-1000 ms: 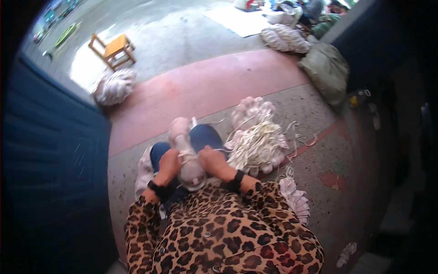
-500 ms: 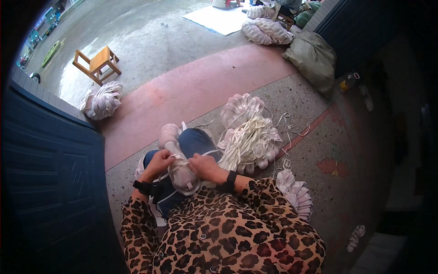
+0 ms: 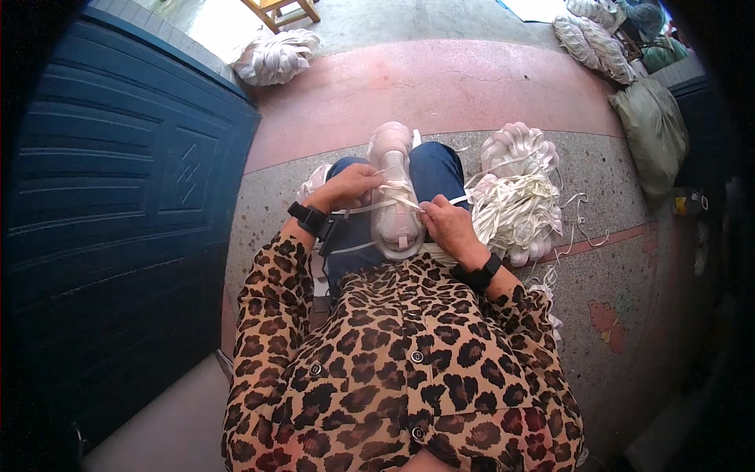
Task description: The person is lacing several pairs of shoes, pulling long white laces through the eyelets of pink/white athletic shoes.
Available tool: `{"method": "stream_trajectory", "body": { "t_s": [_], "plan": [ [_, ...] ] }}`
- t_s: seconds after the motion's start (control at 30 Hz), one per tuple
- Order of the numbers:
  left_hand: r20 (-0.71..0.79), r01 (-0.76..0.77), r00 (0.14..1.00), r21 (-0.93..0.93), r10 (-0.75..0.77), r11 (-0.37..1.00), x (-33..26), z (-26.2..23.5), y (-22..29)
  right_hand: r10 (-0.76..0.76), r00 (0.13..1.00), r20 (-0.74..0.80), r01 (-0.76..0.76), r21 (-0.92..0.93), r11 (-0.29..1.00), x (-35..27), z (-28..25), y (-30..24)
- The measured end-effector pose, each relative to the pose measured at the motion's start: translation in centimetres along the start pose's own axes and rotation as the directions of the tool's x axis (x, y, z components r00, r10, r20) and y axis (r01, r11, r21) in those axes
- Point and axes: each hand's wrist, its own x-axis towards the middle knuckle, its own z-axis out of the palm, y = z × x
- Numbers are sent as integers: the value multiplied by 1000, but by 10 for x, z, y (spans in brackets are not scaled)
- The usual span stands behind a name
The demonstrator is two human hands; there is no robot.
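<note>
A pale pink and white shoe upper [image 3: 395, 223] lies lengthwise over my lap between my blue-trousered knees, its toe towards the far side or near side hard to tell. White shoelace [image 3: 401, 191] crosses its middle. My left hand [image 3: 354, 187] is closed at the upper's left side, thumb and finger pinching the lace. On the right side, slightly nearer to me, my right hand [image 3: 452, 226] is also closed, pinching lace at the upper's edge. A loose pile of cream-white laces [image 3: 515, 212] lies right of my knee, over a bundle of similar uppers [image 3: 521, 148].
A blue panelled door [image 3: 118, 149] stands at my left. Beyond the pink floor strip sit a tied bundle of uppers [image 3: 277, 57] and a wooden chair [image 3: 283, 11]. At the right are a greenish sack [image 3: 651, 138] and more bundles [image 3: 590, 47].
My view has swung left and down, so the scene sits further right and higher. Both hands stay on the lace, now slightly further apart across the upper.
</note>
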Motion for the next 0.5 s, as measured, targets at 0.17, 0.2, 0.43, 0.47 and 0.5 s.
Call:
{"method": "stream_trajectory", "body": {
  "t_s": [0.17, 0.2, 0.43, 0.47, 0.5],
  "plan": [
    [-39, 12, 999, -27, -13, 1000, -5, -1, -3, -18, 1000, -19, 18, 5, 1000, -1, -1, -1],
    [-27, -2, 1000, -49, 1, 999, -4, 0, -5, -17, 1000, -12, 17, 2, 1000, -1, -1, -1],
    [-19, -56, 998, 8, 56, 998, -8, 8, -4, 28, 998, 54, -26, -31, 999, -2, -2, 0],
    [-17, -57, 998, -6, 57, 998, -11, 10, 0, 32, 998, 52, -30, -31, 999, -2, -2, 0],
    [-19, -61, 998, -25, 60, 998, -14, 11, 0, 30, 998, 51, -29, -31, 999, -2, -3, -1]
  ]
}}
